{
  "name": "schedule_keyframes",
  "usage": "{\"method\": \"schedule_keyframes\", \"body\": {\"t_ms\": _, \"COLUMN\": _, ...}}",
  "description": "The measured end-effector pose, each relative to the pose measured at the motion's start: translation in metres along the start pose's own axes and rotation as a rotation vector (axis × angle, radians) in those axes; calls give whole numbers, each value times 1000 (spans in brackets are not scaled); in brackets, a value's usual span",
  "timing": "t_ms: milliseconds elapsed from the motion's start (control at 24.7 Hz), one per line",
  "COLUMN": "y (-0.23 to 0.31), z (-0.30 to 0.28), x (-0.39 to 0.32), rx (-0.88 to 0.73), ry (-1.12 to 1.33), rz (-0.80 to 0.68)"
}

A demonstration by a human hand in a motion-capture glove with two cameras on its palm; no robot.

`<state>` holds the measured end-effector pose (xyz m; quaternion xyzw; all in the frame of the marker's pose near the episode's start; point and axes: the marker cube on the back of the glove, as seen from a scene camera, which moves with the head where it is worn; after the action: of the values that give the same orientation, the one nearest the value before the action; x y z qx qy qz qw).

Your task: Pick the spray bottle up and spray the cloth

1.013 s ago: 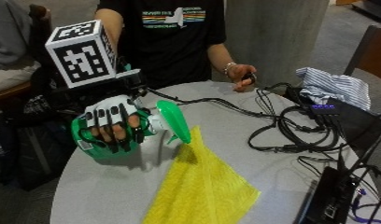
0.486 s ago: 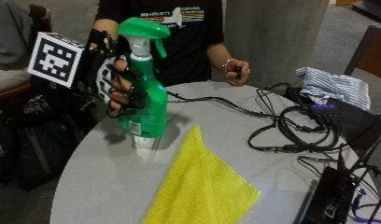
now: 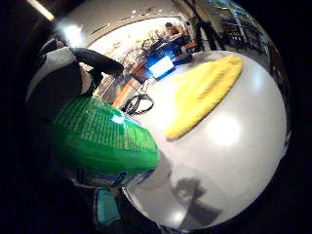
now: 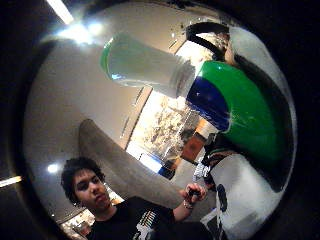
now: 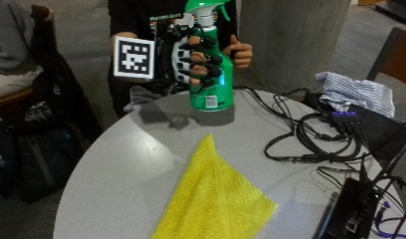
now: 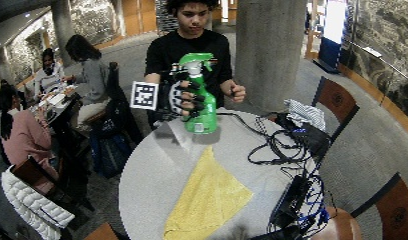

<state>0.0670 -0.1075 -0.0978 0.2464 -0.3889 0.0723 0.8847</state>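
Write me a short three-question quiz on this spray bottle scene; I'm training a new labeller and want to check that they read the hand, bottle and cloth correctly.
1. True or false: the gloved right hand grips the green spray bottle upright, its fingers curled round the body.
2. Multiple choice: where is the yellow cloth? A) draped over the bottle B) lying flat on the round table, apart from the bottle C) in the bare hand
3. Fill in: the tangle of black cables lies on the table on the side of the person's ____ hand.

Key: 1 true; 2 B; 3 left (bare).
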Motion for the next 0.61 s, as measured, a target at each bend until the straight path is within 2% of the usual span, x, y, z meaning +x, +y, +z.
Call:
{"method": "schedule_keyframes", "body": {"t_ms": 324, "y": 35, "z": 102, "x": -12, "rx": -145, "ry": -35, "rz": 44}}
{"method": "schedule_keyframes", "body": {"t_ms": 608, "y": 52, "z": 142, "x": -10, "rx": -215, "ry": -48, "rz": 55}}
